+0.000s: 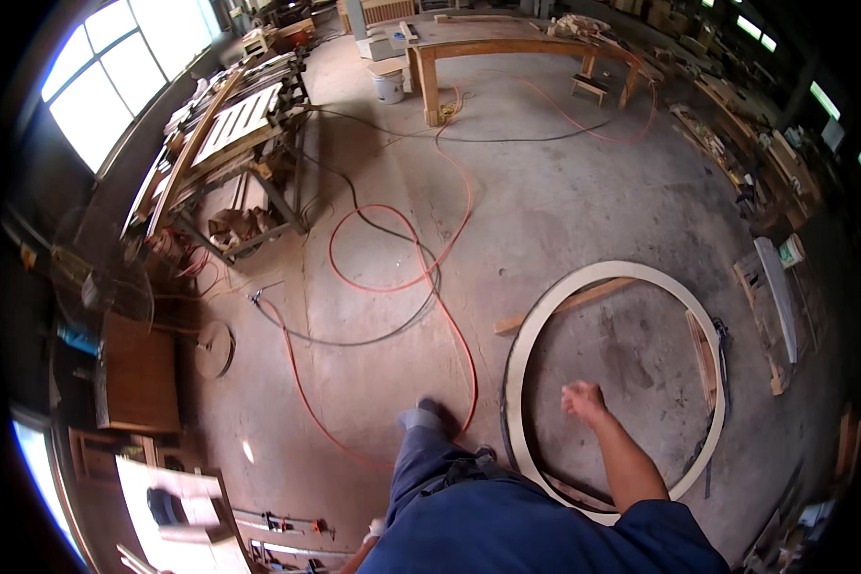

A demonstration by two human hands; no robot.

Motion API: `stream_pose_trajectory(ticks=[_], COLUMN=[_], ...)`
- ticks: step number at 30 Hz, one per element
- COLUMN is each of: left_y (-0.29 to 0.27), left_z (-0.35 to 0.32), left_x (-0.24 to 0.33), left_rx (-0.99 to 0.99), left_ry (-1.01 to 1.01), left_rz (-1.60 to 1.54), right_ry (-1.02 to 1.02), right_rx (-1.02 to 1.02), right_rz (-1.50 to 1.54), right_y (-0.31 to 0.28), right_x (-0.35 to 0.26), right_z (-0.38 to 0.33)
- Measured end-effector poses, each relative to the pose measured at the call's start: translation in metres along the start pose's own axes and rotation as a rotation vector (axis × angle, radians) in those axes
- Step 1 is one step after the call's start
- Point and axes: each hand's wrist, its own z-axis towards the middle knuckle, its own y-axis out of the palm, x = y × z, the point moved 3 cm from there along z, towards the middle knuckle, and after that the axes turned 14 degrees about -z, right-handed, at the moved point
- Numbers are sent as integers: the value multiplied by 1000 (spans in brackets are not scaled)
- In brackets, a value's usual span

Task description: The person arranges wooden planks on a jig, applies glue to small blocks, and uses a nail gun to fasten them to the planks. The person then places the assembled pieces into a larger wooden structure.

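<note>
The right hand [585,400] is loosely curled with nothing visible in its grasp, raised over the opening of a large pale ring [514,387] that lies flat, low over the floor [545,206], in front of the person and to the right. Of the left hand [376,528], only a small, blurred part shows near the lower edge beside the blue shirt [536,531], so whether it grips anything cannot be told. A wooden strip [569,306] passes beneath the ring's far side, its left end sticking out beyond the rim, and more wood [704,359] lies inside the right edge. Left of the ring, an orange hose [465,349] loops across the floor, crossing a dark hose [359,342]. Further left, a round disc [214,349] stands near a brown wooden cabinet [139,373], and clamps [279,522] lie toward the lower left. Beyond the hoses, boards are piled on a metal-legged stand [282,201]; at the far end a white bucket [388,88] stands beside a wooden worktop [497,36].
</note>
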Motion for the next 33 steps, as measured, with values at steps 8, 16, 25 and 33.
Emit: stream_pose_trajectory(ticks=[8, 16, 25, 33], left_y=[-122, -465, -515, -347], left_z=[195, 384, 424, 436], left_x=[238, 685, 1008, 1035], left_rx=[-76, 233, 104, -236], left_ry=[95, 558, 509, -10], left_rz=[130, -485, -784, -472], right_ry=[171, 414, 396, 237], right_rx=[-19, -254, -196, 152], right_rz=[-188, 114, -185, 175], right_y=[-6, 11, -94, -341], right_x=[-61, -119, -266, -453], right_z=[179, 175, 404, 740])
